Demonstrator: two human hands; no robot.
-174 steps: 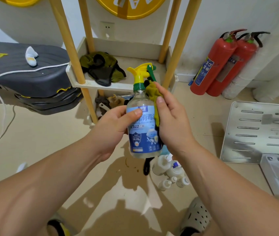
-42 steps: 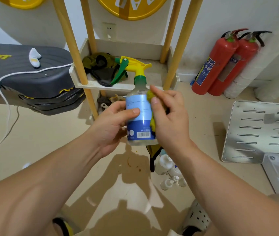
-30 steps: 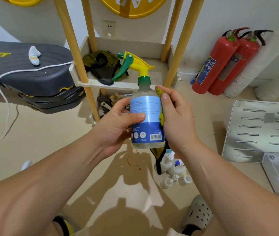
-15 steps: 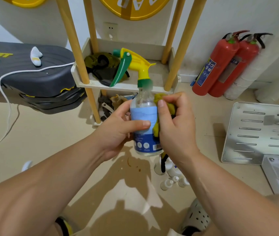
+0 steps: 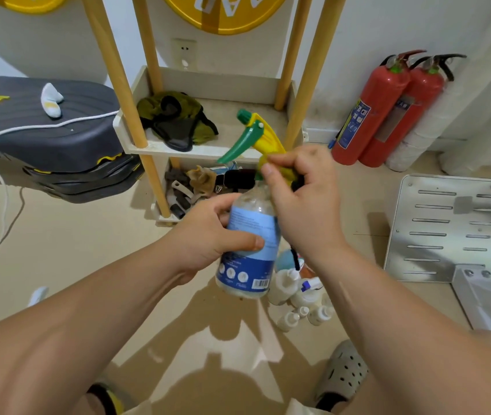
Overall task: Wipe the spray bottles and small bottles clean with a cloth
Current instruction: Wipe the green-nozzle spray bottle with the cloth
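I hold a clear spray bottle (image 5: 250, 253) with a blue label, a yellow head and a green trigger, tilted with its head up and to the left. My left hand (image 5: 208, 238) grips the bottle's body around the label. My right hand (image 5: 304, 205) pinches a yellow-green cloth (image 5: 283, 170) with a black edge around the bottle's neck, just under the spray head. On the floor below the bottle stand several small white bottles (image 5: 298, 304), partly hidden by the held bottle and my right wrist.
A wooden shelf rack (image 5: 208, 151) stands straight ahead with dark gloves on its upper tray and odds and ends below. Two red fire extinguishers (image 5: 388, 109) lean at the right wall. A slotted metal panel (image 5: 454, 226) lies right; black mats (image 5: 43, 136) left.
My right hand slid the cloth up from the bottle's label to its neck. The bottle turned, so its trigger swung from the right to the left, and it now tilts more.
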